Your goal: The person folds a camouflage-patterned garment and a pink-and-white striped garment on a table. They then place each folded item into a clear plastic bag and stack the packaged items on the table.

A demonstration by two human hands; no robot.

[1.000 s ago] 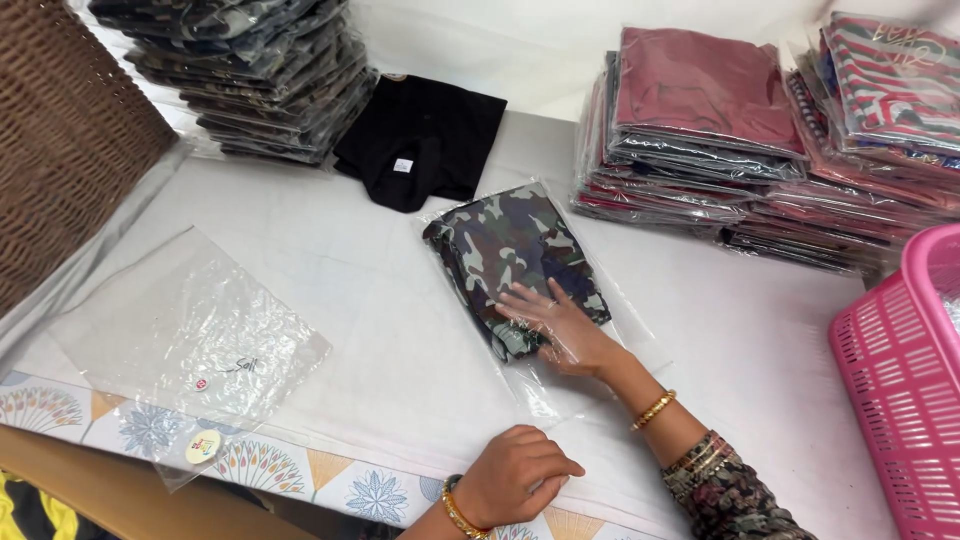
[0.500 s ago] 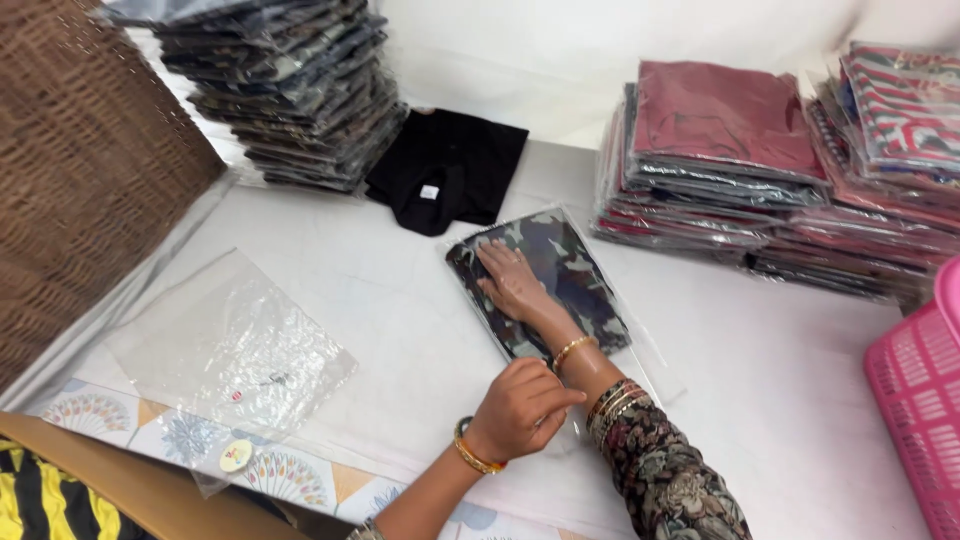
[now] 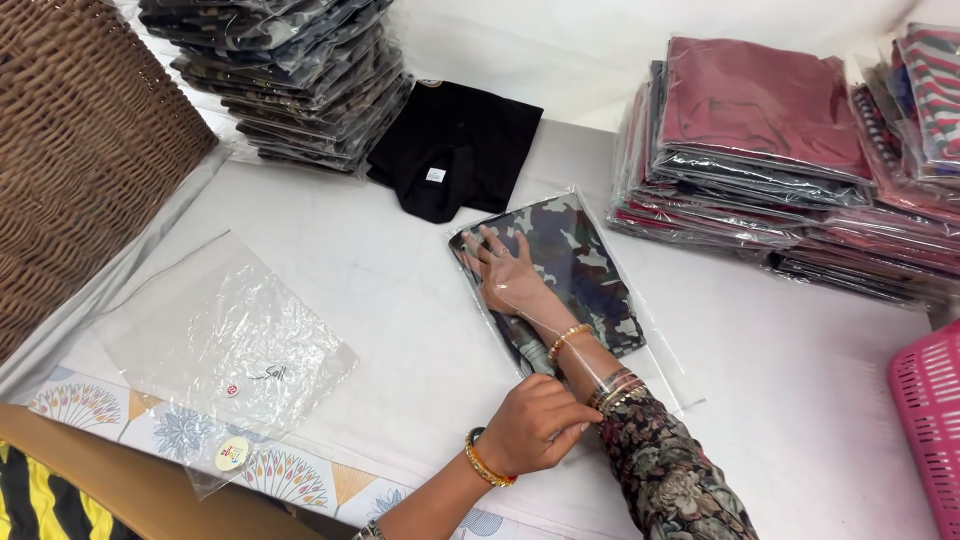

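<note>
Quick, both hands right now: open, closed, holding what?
Left hand: closed, pinching the open edge of the clear bag.
Right hand: open, flat on the camouflage garment, reaching into the bag.

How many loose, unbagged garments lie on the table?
1: a black garment lies flat at the table's far side, between the camouflage stack and the red stack. Others may be hidden.

At the centre your camouflage garment [image 3: 578, 268] lies in a clear plastic bag [image 3: 655, 345]. At 8 o'clock you have an empty clear bag [image 3: 215, 345] — a round yellow sticker [image 3: 232, 453] at its near edge. At 11 o'clock, a stack of bagged camouflage garments [image 3: 290, 75]; at 2 o'clock, stacks of bagged maroon garments [image 3: 760, 150]. The black garment [image 3: 455, 145] at 12 carries a small white label [image 3: 435, 175].
</note>
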